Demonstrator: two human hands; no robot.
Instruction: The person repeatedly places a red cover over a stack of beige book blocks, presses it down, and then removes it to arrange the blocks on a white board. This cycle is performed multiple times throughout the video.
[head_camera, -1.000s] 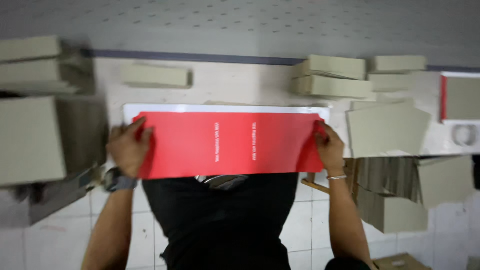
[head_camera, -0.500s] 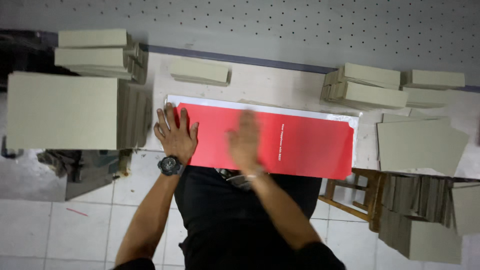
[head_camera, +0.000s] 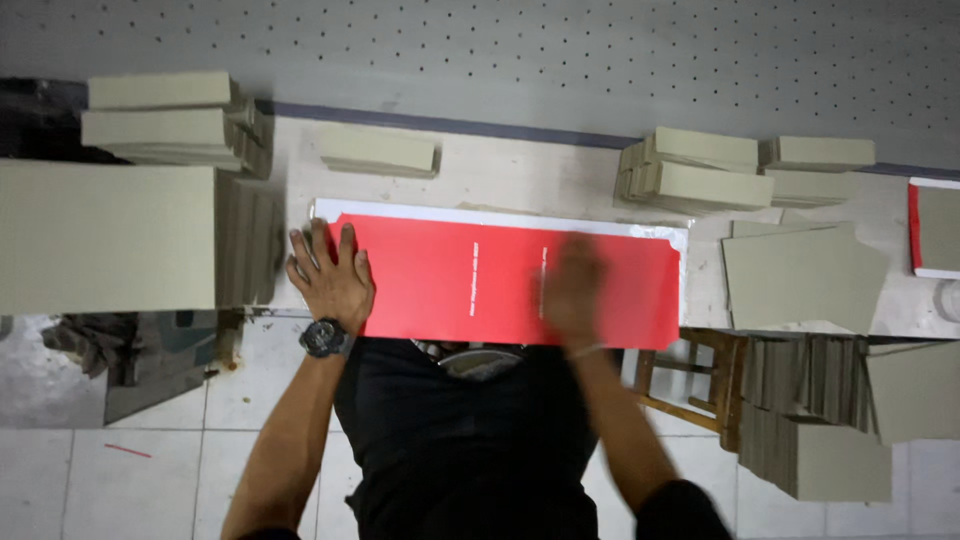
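Left hand (head_camera: 328, 278): fingers spread flat, pressing the near-left end of the red sheet (head_camera: 450, 285); same spot as half a second ago. Right hand (head_camera: 572, 290): blurred, open on the sheet's middle-right, farther right than before. Sheet lies on a white board (head_camera: 500, 216) on the counter (head_camera: 520, 180). Grey board stacks (head_camera: 690, 170) crowd both ends; bare counter behind.
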